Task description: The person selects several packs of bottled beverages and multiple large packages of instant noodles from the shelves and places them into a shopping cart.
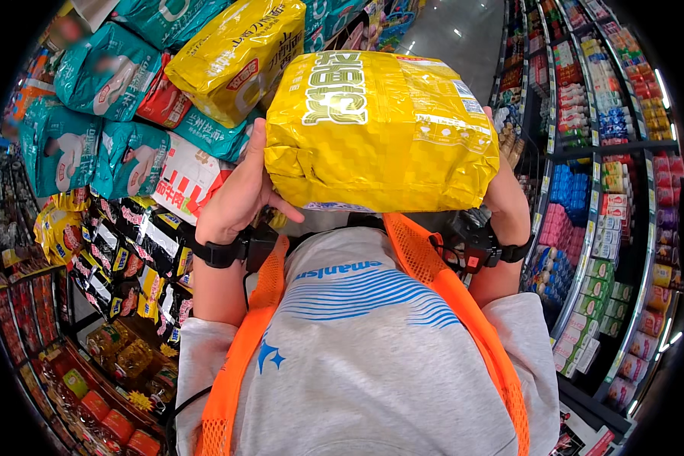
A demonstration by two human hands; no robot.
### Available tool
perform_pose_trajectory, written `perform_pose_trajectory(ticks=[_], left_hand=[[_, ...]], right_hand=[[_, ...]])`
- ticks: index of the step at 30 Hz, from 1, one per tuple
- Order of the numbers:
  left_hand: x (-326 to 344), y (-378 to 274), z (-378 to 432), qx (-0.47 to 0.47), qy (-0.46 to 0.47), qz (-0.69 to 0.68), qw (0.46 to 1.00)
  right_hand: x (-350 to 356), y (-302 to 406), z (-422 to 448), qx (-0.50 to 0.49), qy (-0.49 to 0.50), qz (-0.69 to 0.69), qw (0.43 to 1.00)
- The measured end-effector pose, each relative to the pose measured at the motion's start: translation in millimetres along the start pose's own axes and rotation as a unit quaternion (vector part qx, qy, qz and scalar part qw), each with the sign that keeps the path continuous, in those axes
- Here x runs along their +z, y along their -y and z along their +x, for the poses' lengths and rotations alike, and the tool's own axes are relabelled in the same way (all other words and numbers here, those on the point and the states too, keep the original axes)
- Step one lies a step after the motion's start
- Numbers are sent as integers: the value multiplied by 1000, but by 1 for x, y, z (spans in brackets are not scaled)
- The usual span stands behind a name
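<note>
A large yellow plastic multipack of instant noodles (pixel 376 137) is held up in front of my chest between both hands. My left hand (pixel 245 182) presses its left end, thumb up along the side and fingers partly under it. My right hand (pixel 504 182) supports the right end; most of its fingers are hidden behind the pack. Just beyond the held pack, another yellow noodle pack (pixel 233 62) lies tilted on a pile of teal noodle packs (pixel 108 74). A white and red pack (pixel 188 174) lies lower in that pile, near my left hand.
Black noodle packs (pixel 148 228) are stacked below the pile at left, with bottles of yellow oil (pixel 131 359) lower down. Long shelves of boxed and bottled goods (pixel 598 285) run along the right. A grey aisle floor (pixel 450 34) shows at the top.
</note>
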State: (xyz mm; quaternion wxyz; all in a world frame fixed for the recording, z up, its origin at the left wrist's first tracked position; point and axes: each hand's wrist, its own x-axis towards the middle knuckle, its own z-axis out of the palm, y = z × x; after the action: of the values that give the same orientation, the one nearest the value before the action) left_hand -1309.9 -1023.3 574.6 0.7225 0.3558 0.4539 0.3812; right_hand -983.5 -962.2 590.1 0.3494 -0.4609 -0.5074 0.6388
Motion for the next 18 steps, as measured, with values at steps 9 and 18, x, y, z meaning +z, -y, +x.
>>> perform_pose_trajectory(ticks=[9, 18], left_hand=[[6, 2, 16, 1, 11, 6, 1000], [2, 2, 20, -1, 11, -11, 1000]], right_hand=[[-38, -22, 23, 19, -9, 68, 997], [-26, -3, 27, 40, 10, 82, 996]])
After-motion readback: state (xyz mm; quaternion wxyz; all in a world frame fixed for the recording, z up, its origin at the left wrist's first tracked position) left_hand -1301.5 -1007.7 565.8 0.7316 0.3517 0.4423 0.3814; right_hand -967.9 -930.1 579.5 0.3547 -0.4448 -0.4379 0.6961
